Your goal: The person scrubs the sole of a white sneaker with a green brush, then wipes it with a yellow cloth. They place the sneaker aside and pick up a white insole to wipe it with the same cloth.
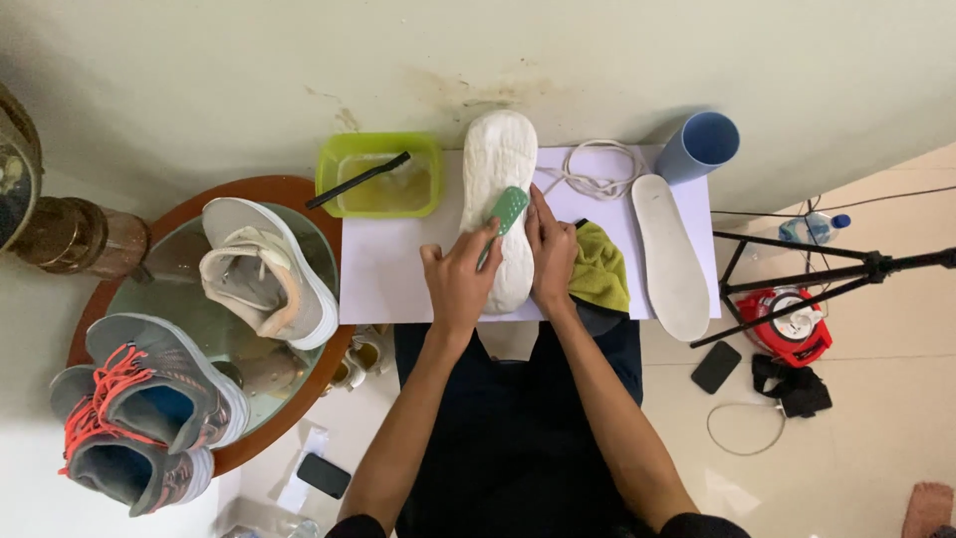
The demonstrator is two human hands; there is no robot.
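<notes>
A white shoe insole (498, 164) lies lengthwise on a white table (388, 269), covered in foam. My left hand (456, 284) grips a small green brush (507, 210) and presses it on the insole's middle. My right hand (551, 254) rests flat on the insole's right edge, holding it down. A yellow-green cloth (600, 269) lies just right of that hand.
A green tub (334, 164) with soapy water and a black brush stands at the table's back left. White laces (597, 174), a second insole (669, 254) and a blue cup (700, 144) lie right. A round glass table (179, 274) holds a white shoe and grey sneakers. Tripod, phone on floor.
</notes>
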